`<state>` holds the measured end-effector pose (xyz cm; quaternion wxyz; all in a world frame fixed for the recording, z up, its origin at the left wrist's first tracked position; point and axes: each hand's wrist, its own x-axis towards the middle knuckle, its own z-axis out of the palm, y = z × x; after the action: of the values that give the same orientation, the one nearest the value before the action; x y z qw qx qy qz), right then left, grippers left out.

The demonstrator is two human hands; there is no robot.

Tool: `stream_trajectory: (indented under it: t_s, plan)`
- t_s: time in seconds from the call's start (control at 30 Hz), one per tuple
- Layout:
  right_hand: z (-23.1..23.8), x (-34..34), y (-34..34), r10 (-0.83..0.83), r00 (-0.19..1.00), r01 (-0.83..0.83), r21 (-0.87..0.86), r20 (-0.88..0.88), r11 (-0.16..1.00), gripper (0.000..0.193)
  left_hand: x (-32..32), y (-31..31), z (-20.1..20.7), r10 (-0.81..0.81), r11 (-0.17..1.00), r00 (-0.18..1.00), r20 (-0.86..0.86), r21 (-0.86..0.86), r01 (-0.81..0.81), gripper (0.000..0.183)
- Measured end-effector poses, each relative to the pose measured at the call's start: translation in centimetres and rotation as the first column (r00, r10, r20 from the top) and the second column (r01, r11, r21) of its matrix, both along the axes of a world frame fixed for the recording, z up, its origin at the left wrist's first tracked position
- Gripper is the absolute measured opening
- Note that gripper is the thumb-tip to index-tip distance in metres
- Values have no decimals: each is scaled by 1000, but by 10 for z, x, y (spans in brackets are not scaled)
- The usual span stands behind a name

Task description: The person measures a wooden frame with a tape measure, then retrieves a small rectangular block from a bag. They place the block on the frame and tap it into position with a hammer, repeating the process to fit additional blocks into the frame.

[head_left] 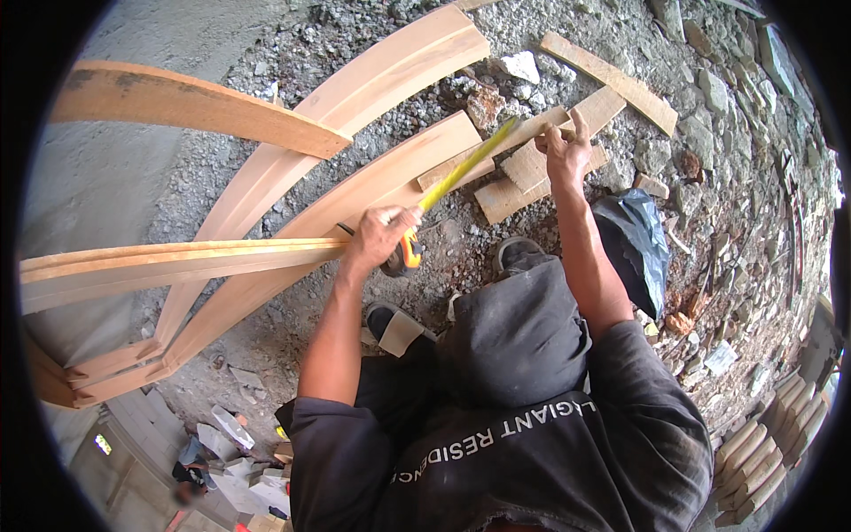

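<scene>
My left hand (383,235) is closed round a black and orange tape measure (406,252). Its yellow blade (470,167) runs out up and to the right, over a narrow wooden strip (528,130). A thin dark tip sticks out beside the left hand; I cannot make out what it is. At the strip's right end, my right hand (567,152) has its fingers bent against the wood, gripping it. Under the strip lie short wooden offcuts (503,197) and a wide curved board (390,177).
Further curved frame pieces (399,66) lie to the left, with a plank (195,102) and stacked boards (177,263) jutting in. Another wooden strip (612,80) lies on the rubble. A black plastic bag (634,244) sits by my right arm. Cut blocks (749,470) stand lower right.
</scene>
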<state>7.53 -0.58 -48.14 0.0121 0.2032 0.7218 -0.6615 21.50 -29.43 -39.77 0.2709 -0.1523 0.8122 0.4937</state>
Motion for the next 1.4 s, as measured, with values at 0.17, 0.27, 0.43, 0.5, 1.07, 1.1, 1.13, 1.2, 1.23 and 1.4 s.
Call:
stream_trajectory:
  t_s: [0.17,0.27,0.43,0.5,1.07,1.1,1.13,1.2,1.23,1.4]
  plan:
    - [4,-1,-1,14,999,-15,25,46,1000,57,32,18,-19,-209,977,963,170,-13,214,51]
    - [5,-2,-2,4,999,-5,26,54,1000,57,52,34,-38,-305,945,941,147,-76,318,49]
    - [7,-2,-2,20,998,-24,65,63,998,56,74,52,-56,-431,818,867,250,-298,492,50]
    - [7,-2,-2,24,998,-28,73,57,997,55,74,58,-51,-482,729,824,299,-386,566,50]
    - [17,-3,-3,-3,998,-1,59,68,998,56,-23,97,-46,-630,554,712,-310,-822,132,65]
    - [19,-3,-1,12,997,-17,59,81,998,56,-23,99,-47,-626,548,718,-304,-827,126,65]
    - [21,-2,0,26,995,-32,58,94,998,57,-22,100,-48,-621,542,724,-299,-832,121,65]
    - [28,-1,7,60,992,-69,86,108,994,56,-21,102,-49,-615,531,734,-290,-840,113,64]
    - [31,0,15,33,994,-45,107,105,993,55,-19,102,-50,-607,536,740,-289,-837,113,63]
    - [38,11,66,-19,968,-39,223,251,974,41,-20,104,-49,-579,551,757,-303,-830,90,62]
